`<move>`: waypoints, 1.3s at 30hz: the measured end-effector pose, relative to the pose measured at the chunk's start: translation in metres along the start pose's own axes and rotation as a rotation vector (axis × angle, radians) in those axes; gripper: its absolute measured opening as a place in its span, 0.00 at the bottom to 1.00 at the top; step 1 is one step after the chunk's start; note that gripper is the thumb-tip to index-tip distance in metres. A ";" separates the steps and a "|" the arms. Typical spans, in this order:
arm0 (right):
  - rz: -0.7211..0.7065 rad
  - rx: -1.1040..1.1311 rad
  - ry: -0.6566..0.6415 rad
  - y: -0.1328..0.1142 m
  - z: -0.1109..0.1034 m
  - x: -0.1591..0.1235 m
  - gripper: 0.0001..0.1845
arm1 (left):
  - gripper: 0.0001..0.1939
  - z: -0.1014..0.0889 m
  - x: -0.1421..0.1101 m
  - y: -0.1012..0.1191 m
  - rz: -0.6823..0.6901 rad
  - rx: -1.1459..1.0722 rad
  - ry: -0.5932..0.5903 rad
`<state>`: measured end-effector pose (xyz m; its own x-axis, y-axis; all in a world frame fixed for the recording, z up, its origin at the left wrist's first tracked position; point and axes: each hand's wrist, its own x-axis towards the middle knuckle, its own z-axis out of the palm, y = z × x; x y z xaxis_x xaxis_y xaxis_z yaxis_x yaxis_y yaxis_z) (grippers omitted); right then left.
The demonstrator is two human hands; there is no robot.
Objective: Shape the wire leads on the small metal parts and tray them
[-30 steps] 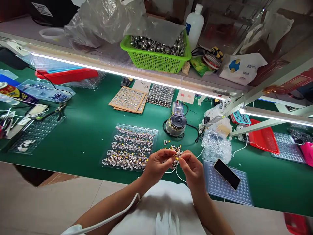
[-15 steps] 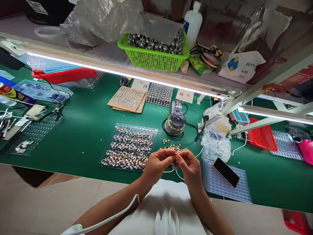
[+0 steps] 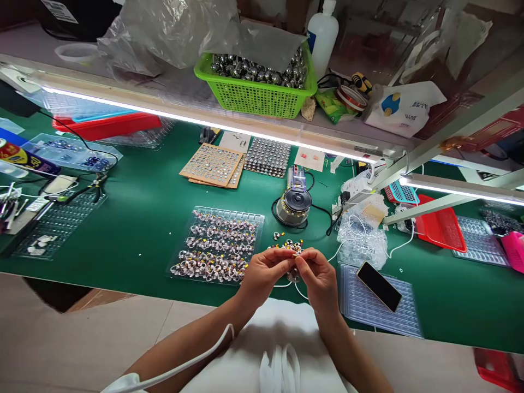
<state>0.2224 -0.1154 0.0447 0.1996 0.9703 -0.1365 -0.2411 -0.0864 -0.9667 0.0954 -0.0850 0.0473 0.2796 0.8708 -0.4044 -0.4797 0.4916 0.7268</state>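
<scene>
My left hand (image 3: pixel 262 274) and my right hand (image 3: pixel 320 281) meet over the front of the green bench, thumbs and forefingers pinched together. Between the fingertips is a small part (image 3: pixel 295 255) with white and yellow showing; the fingers cover most of it. Just beyond them lies a loose pile of small white parts with yellow tabs (image 3: pixel 291 245), partly hidden by my hands. To the left, a clear plastic tray (image 3: pixel 258 229) holds rows of similar white, wire-ended parts. Behind the pile stands a grey round machine (image 3: pixel 293 207) with a black disc on top.
Brown boards (image 3: pixel 210 164) and a sheet of round metal pieces (image 3: pixel 268 157) lie at the back. A phone (image 3: pixel 379 286) rests on ribbed clear trays (image 3: pixel 352 305) at right. Overhead, a shelf carries a green basket (image 3: pixel 262 98) of shiny balls. Pliers (image 3: pixel 96 188) lie left.
Both hands stay almost in the same place, fingers still pinched together. The small part between them has turned slightly, with more yellow showing. The view has shifted a little.
</scene>
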 end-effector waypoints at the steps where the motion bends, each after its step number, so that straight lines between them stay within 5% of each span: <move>1: -0.008 -0.009 0.000 0.001 -0.001 -0.001 0.05 | 0.11 0.000 0.000 0.000 -0.002 -0.002 0.005; 8: -0.109 -0.113 -0.029 -0.001 -0.003 -0.005 0.04 | 0.11 0.001 0.001 0.001 -0.022 -0.001 0.020; 39: 0.011 -0.081 0.138 0.007 0.005 -0.005 0.09 | 0.13 0.006 -0.014 0.004 0.076 0.095 0.008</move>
<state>0.2149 -0.1194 0.0398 0.3279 0.9293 -0.1700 -0.1679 -0.1198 -0.9785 0.0949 -0.0958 0.0591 0.2386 0.9059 -0.3500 -0.4187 0.4211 0.8046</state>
